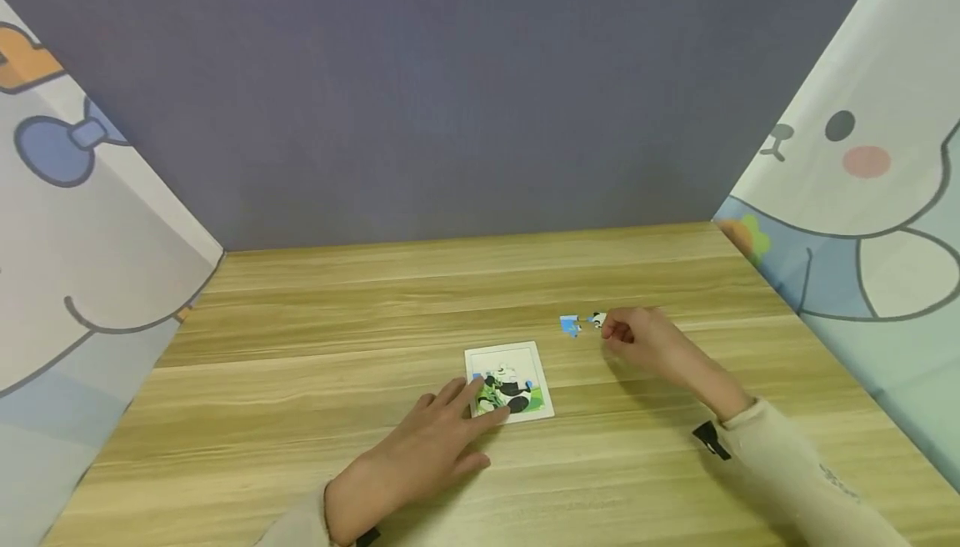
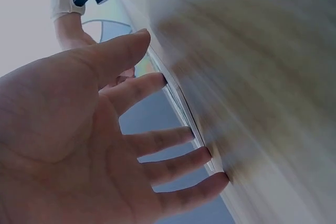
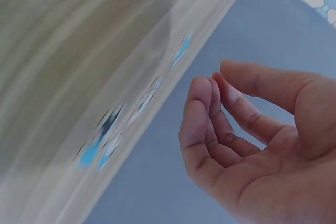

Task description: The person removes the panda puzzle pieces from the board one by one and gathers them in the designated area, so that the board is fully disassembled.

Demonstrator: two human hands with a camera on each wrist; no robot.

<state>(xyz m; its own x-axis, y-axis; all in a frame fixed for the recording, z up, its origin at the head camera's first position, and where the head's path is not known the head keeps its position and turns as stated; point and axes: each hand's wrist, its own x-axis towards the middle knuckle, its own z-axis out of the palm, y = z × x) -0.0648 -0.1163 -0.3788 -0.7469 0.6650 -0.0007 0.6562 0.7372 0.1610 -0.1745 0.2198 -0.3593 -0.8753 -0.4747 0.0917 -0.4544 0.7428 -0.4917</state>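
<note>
In the head view, a small white square puzzle tray (image 1: 501, 350) lies on the wooden table, its lower part filled with a panda picture (image 1: 517, 388). My left hand (image 1: 438, 439) rests over its lower left edge, fingers spread. In the left wrist view, fingertips (image 2: 190, 132) lie right along the tray's edge. To the right of the tray, a blue puzzle piece (image 1: 570, 324) and a piece with a panda face (image 1: 598, 319) lie loose. My right hand (image 1: 643, 343) hovers beside them with bent fingers. Nothing shows between thumb and fingers (image 3: 199, 95) in the right wrist view.
The wooden table (image 1: 337, 313) ends at a dark grey panel (image 1: 465, 97) behind. Cartoon-printed sheets stand at the left (image 1: 90, 222) and right (image 1: 862, 197). The right wrist view shows another loose puzzle piece (image 3: 102, 148) on the table.
</note>
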